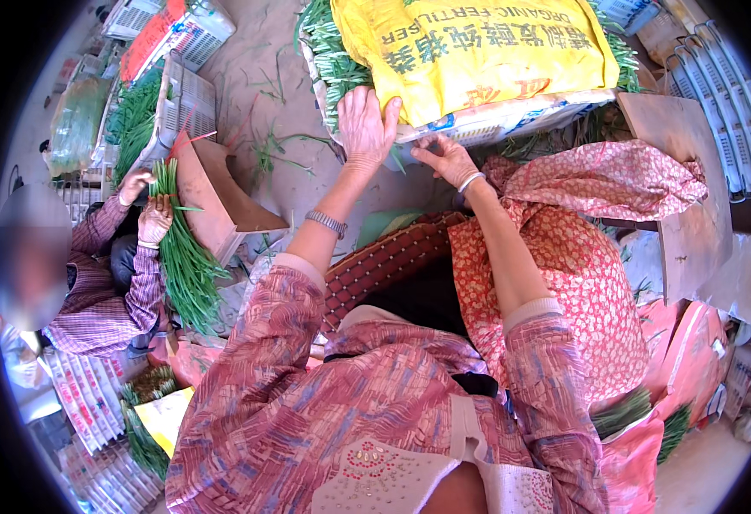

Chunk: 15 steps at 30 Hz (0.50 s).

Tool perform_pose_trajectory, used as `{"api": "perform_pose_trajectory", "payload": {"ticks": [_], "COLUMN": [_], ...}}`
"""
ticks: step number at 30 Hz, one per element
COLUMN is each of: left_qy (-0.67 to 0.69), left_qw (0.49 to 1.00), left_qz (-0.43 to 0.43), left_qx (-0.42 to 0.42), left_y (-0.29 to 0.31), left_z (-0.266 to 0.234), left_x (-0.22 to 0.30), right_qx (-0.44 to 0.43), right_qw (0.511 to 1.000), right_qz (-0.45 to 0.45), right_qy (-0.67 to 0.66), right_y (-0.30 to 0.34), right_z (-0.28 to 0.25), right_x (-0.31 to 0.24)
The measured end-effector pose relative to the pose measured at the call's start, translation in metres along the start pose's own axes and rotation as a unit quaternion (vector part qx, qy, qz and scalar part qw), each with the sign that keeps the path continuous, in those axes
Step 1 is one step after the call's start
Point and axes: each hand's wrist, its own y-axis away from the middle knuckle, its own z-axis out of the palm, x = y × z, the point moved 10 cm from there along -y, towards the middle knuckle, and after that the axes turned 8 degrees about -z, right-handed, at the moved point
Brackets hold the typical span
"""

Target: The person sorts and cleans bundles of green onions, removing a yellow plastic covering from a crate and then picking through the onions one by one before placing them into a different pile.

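Upper centre: crate (495,127), long axis running left to right, beneath a yellow bag (478,64). Left hand (365,124), nearer, lies over its lower left corner, fingers unclenched; right hand (444,160) meets the lower edge, fingers curled, any grip indiscernible. Stalk-strewn floor (238,77) extends left.

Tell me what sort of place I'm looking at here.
Likely a packing area for leafy vegetables: a co-worker holds a bunch of long green stalks, a crate of similar greens sits under a yellow sack, and pale plastic crates are stacked at right.
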Motion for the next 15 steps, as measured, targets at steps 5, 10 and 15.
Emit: {"api": "perform_pose_trajectory", "payload": {"ticks": [5,10,15], "left_qy": [-0.008,-0.03,-0.045], "left_qw": [1.0,0.998,0.999], "left_qz": [0.018,-0.008,-0.002], "left_qx": [0.009,-0.046,0.0], "left_y": [-0.002,0.004,0.008], "left_z": [0.0,0.019,0.009], "left_x": [0.009,0.009,-0.013], "right_qx": [0.053,0.147,0.228], "right_qw": [0.992,0.893,0.953], "right_qz": [0.008,-0.219,-0.186], "right_qy": [-0.116,0.365,-0.066], "right_y": [0.026,0.071,0.117], "right_z": [0.003,-0.052,-0.146], "right_x": [-0.025,-0.165,-0.221]}}
